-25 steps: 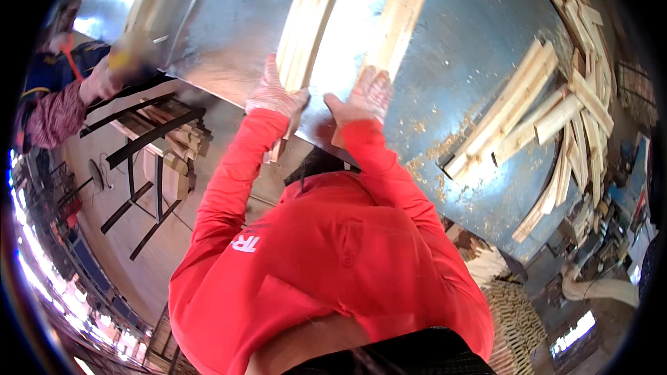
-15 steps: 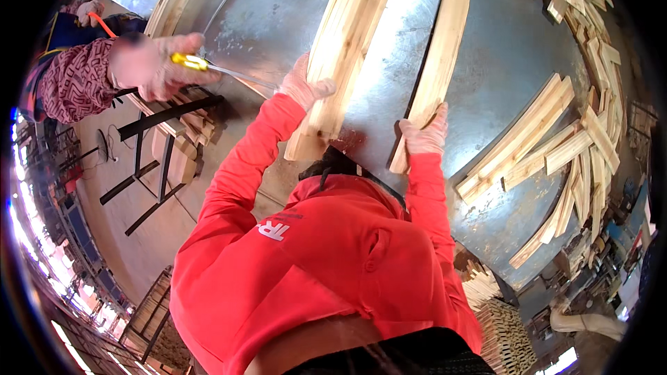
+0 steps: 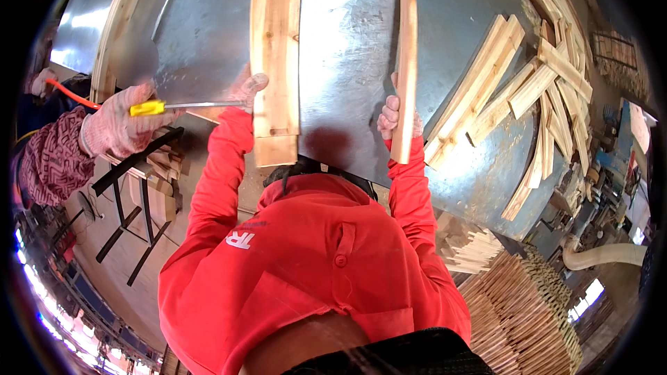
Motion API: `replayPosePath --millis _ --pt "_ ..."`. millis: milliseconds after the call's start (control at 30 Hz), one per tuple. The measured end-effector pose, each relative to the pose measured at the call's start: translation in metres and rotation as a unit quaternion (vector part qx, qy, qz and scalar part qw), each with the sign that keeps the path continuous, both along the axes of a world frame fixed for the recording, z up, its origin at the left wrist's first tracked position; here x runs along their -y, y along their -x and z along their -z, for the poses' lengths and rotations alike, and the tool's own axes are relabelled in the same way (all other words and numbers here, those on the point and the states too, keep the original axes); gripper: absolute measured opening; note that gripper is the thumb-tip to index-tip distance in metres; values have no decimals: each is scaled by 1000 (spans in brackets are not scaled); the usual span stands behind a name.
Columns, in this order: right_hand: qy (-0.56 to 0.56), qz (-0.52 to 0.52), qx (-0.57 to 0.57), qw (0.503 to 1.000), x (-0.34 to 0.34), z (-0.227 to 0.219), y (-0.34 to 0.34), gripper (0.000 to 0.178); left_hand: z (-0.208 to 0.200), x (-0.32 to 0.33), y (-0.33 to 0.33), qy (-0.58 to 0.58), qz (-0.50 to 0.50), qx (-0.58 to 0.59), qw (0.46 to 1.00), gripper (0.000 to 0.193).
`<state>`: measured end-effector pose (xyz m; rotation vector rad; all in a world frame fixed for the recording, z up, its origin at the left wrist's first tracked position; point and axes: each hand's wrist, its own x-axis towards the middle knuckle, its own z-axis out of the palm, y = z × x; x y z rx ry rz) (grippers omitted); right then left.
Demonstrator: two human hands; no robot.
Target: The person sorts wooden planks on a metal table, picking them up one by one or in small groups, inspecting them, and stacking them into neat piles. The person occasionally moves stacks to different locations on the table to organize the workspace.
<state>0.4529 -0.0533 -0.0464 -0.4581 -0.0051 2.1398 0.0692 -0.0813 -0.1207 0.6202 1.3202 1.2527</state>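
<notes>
My left hand (image 3: 244, 90), in a pale glove, is closed at the left edge of a set of long pale wooden boards (image 3: 276, 55), its thumb against their side. At their near end one board sticks out past the others. A single narrow wooden slat (image 3: 408, 42) is gripped in my gloved right hand (image 3: 397, 119), with the fingers wrapped round its left side. That slat stands turned partly on edge, apart from the boards. Near my left wrist is the shaft of a yellow-handled screwdriver (image 3: 147, 107), held by a co-worker's gloved hand (image 3: 118, 121).
A metal-topped table (image 3: 347, 62) lies under the wood. Loose slats (image 3: 479, 83) are heaped along its right side. Another long board (image 3: 121, 21) lies at the far left. Below are a black metal frame (image 3: 132, 194) on the left and stacked slats (image 3: 517, 312) on the right.
My view has swung, so the boards and slat appear more upright and further left. The right slat has turned from flat-faced to edge-on. The co-worker's hand with the screwdriver appears lower and further left.
</notes>
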Motion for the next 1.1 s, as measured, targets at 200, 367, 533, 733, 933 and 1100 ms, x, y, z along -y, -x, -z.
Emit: replayPosePath --millis 200,367,533,733,933,1100 --pt "-42 13 -145 988 20 79 -33 59 -136 -21 -25 153 105 -443 877 80" --pt "39 24 -41 998 15 32 -24 26 -128 -25 -47 328 169 -624 688 100" --pt "8 25 24 999 9 9 -18 39 -123 -21 -45 325 173 -622 691 97" --pt "-392 10 650 651 -13 -15 -25 71 -121 -7 -63 -42 10 -775 630 87" --pt "-256 57 426 866 17 -32 -29 58 -175 -19 -155 16 112 -174 978 52" --pt "-336 -15 569 750 58 -29 -52 59 -177 -69 -214 -113 9 -10 993 46"
